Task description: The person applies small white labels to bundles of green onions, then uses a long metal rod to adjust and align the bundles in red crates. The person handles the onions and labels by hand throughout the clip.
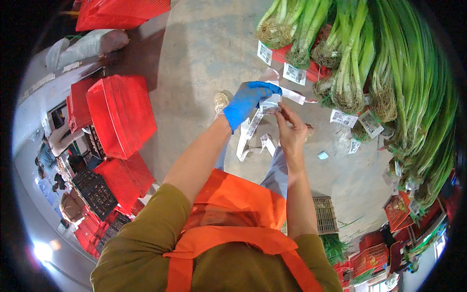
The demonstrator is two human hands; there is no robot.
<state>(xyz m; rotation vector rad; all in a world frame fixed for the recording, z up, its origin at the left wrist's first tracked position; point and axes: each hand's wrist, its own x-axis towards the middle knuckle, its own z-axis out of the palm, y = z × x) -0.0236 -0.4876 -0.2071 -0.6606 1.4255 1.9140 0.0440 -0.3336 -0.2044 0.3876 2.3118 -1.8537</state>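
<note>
My left hand (pixel 248 102), in a blue glove, grips a strip of printed white labels (pixel 254 125) in front of my orange apron (pixel 237 193). Part of the strip hangs down in loops between my legs, and another piece sticks out to the right of the glove. My bare right hand (pixel 293 129) pinches the lower edge of a label (pixel 270 108) at the strip, thumb against fingers. To the right lie bundles of large green onions (pixel 350 85), roots towards me. White printed tags (pixel 294 74) hang at the root ends of several bundles.
Red plastic crates (pixel 122 116) are stacked on the left, with a black crate (pixel 94 191) beyond them. A slatted crate (pixel 325 215) stands near my right elbow. A pale blue scrap (pixel 323 155) lies on the concrete floor (pixel 193 47). People are visible at far left.
</note>
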